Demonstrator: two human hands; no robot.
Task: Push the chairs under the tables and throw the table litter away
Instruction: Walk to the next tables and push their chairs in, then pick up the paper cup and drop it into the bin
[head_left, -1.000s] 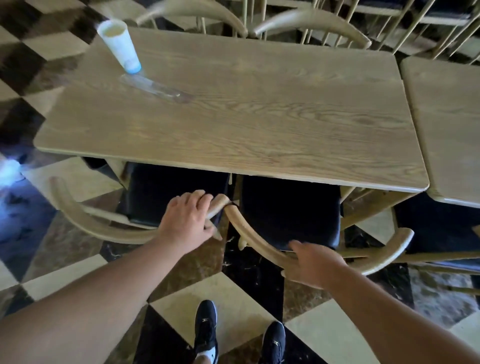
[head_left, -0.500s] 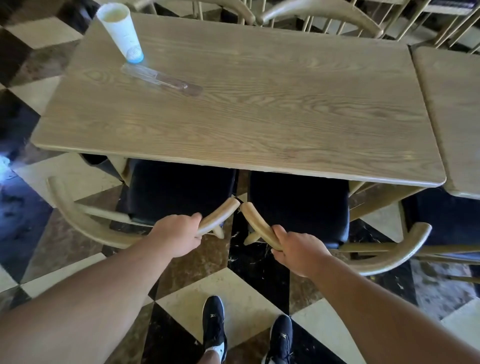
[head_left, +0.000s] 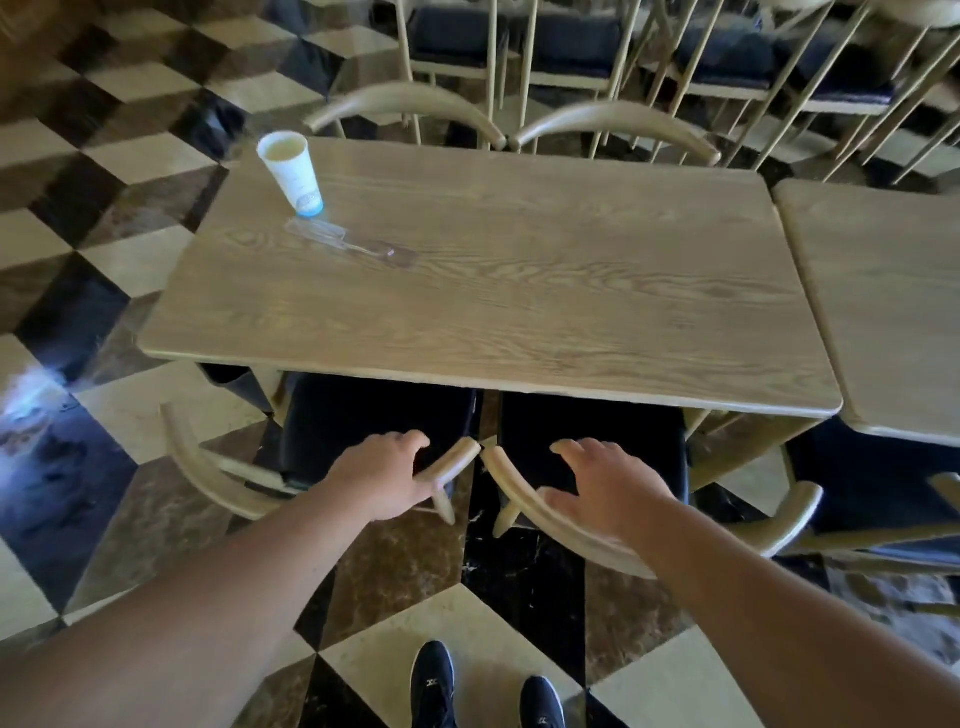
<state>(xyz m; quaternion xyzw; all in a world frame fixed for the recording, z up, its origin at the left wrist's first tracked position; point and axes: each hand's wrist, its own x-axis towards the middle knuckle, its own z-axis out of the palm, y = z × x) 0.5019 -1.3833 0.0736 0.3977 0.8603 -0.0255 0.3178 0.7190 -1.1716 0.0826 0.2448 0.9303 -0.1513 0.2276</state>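
— Where were the chairs?
— Two sat at the table's (head_left: 519, 291) near edge, black seats mostly under the top. The left chair (head_left: 208, 467) and right chair (head_left: 571, 525) had curved backrests whose tips nearly met.
— And the hands?
— The left hand (head_left: 382, 480) lay on the left backrest, fingers loosely curled, not clamped. The right hand (head_left: 605, 486) hovered spread open at the right one.
— Litter?
— A cup (head_left: 291, 171) stood at the far left corner, a clear wrapper (head_left: 348, 244) flat just beside it.
— Anything crowding?
— A second table (head_left: 883, 301) abutted on the right; more chairs (head_left: 613, 124) lined the far side.
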